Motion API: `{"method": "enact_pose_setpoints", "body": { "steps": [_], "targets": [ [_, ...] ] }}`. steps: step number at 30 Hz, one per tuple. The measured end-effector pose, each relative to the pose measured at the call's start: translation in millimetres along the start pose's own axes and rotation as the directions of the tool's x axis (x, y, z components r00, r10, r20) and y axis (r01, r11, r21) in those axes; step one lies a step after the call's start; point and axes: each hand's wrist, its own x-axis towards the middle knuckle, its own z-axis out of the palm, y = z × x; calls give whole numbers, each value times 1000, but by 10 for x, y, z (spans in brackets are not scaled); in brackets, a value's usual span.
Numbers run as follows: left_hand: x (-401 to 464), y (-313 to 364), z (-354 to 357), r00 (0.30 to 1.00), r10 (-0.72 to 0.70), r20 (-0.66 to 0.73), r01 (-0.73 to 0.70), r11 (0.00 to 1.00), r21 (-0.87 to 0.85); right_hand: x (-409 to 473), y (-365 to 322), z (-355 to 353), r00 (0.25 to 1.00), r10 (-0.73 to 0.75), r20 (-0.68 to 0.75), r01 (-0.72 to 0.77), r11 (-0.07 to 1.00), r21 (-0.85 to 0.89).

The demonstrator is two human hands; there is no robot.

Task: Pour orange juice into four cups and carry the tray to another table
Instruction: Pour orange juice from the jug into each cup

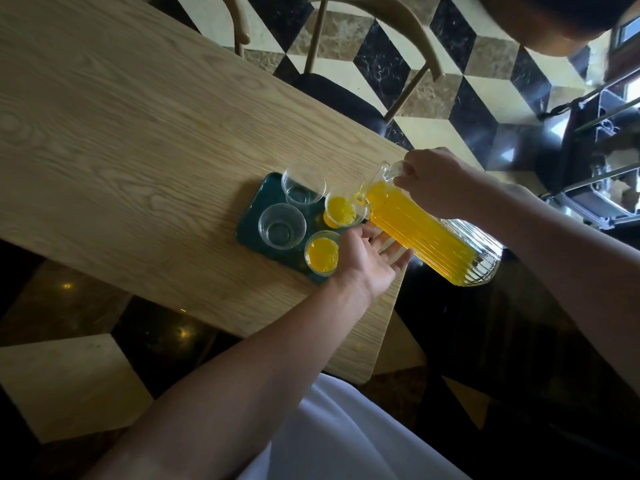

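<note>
A dark green tray point(251, 216) lies near the wooden table's right edge with several clear glass cups on it. The near cup point(322, 255) holds orange juice. A second cup point(341, 210) is partly filled, and juice runs into it from the spout of a ribbed glass pitcher point(426, 233). My right hand point(436, 183) grips the pitcher's handle and holds it tilted. Two cups, one at the far corner point(304, 188) and one at the left point(282, 226), hold no juice. My left hand point(367, 258) lies flat under the pitcher's body with fingers spread, at the tray's near right corner.
The wooden table point(121, 140) stretches left and away. A wooden chair with a dark seat point(341, 98) stands at its far side on a checkered tile floor. A metal rack point(602, 161) stands to the right. White cloth point(332, 434) covers my lap below.
</note>
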Motion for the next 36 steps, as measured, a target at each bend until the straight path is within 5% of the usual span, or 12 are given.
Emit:
{"method": "enact_pose_setpoints", "body": {
  "steps": [2, 4, 6, 11, 18, 29, 36],
  "targets": [
    [-15, 12, 5, 1000, -4, 8, 4, 1000, 3, -24, -1, -40, 1000, -11, 0, 11, 999, 37],
    [-47, 25, 18, 1000, -3, 24, 3, 1000, 8, -26, -7, -33, 994, -73, -77, 62, 988, -142],
    [-86, 49, 43, 999, 3, 34, -3, 1000, 5, -57, -5, -5, 994, -88, -67, 89, 996, 7],
    [-192, 134, 119, 999, 26, 42, -27, 999, 26, -65, 93, -64, 971, -98, -219, 96, 995, -23],
    [-324, 257, 270, 991, 132, 29, -135, 957, 258, -332, 177, -108, 918, -71, -390, 162, 965, 206],
    [-575, 270, 64, 922, 366, 123, -357, 685, 635, -808, 227, 529, 755, 56, -653, 372, 784, 497],
    [-653, 281, -247, 853, 496, 164, -434, 496, 752, -869, 145, 935, 743, 9, -669, 458, 722, 519]
  ]
}}
